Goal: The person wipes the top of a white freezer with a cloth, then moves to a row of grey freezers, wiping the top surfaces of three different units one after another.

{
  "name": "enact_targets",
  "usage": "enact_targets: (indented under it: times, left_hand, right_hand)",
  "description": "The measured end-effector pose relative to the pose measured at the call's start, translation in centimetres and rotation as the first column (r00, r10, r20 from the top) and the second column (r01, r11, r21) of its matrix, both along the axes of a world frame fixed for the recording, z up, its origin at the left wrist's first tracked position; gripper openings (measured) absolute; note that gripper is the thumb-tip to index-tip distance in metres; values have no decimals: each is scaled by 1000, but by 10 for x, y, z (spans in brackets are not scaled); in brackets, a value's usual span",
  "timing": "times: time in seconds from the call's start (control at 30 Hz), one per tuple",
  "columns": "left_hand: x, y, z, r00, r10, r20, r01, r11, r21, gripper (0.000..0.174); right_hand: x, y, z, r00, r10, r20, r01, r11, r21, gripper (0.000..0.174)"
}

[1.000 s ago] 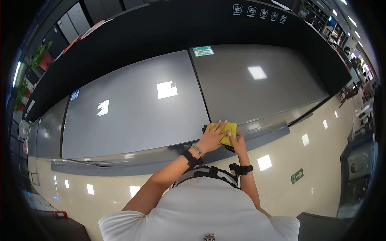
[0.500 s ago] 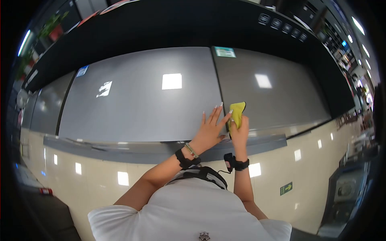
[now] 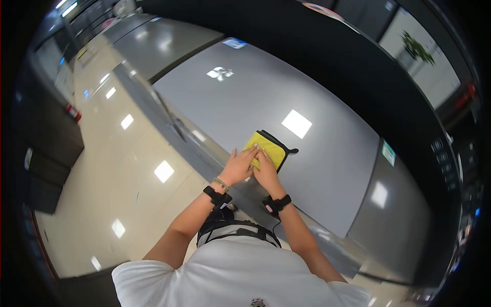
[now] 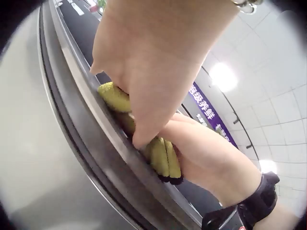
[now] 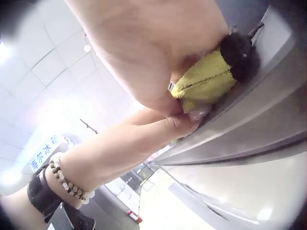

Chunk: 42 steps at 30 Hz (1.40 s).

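Note:
A folded yellow cloth (image 3: 268,150) with a black border and a small black loop lies on the wide glossy grey lid (image 3: 327,174), close to its front edge. Over its near side rests my left hand (image 3: 239,167), fingers stretched across the fabric. My right hand (image 3: 266,173) lies beside it with straight fingers on the cloth, the two hands' fingertips meeting there. In the right wrist view the thumbs touch at the cloth (image 5: 206,79). Folded layers of the cloth (image 4: 165,158) show beneath the hands in the left wrist view.
A darker grey lid (image 3: 394,215) adjoins on the right, another dark lid (image 3: 169,43) on the far left. Behind them runs a tall black panel (image 3: 317,77). A handle (image 3: 171,115) juts from the front. Tiled floor (image 3: 148,189) lies to the left.
The head view has swung left. The cloth, bunched in my right hand half a second ago near the lids' gap, now lies flatter on the lighter lid, and my left hand has come onto it.

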<state>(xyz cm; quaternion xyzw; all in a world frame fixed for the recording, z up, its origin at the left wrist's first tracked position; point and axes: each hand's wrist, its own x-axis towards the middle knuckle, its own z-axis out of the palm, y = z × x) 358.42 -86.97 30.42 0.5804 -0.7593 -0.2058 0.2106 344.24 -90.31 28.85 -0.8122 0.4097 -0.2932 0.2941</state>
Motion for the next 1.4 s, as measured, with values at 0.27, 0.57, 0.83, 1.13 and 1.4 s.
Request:
enact_targets:
  times: [0.27, 0.57, 0.83, 1.13, 1.4]
  left_hand:
    - [143, -27, -8, 947, 320, 11, -320, 947, -4, 70]
    - [184, -93, -12, 976, 201, 83, -196, 979, -61, 76]
    - [183, -125, -21, 978, 143, 153, -135, 989, -58, 74]
    - [131, -77, -28, 982, 6, 188, 27, 985, -173, 82]
    - [29, -33, -4, 873, -405, 274, 452, 882, -136, 91]
  right_hand:
    - [160, -64, -12, 954, 297, -32, -298, 951, -78, 41]
    - [194, -112, 2, 974, 223, 25, -225, 972, 71, 35]
    - [196, -136, -15, 998, 53, 26, -53, 998, 16, 38]
    - [138, -68, -12, 996, -79, -42, 75, 992, -101, 48]
    - [33, 38, 8, 913, -397, -97, 390, 917, -78, 51]
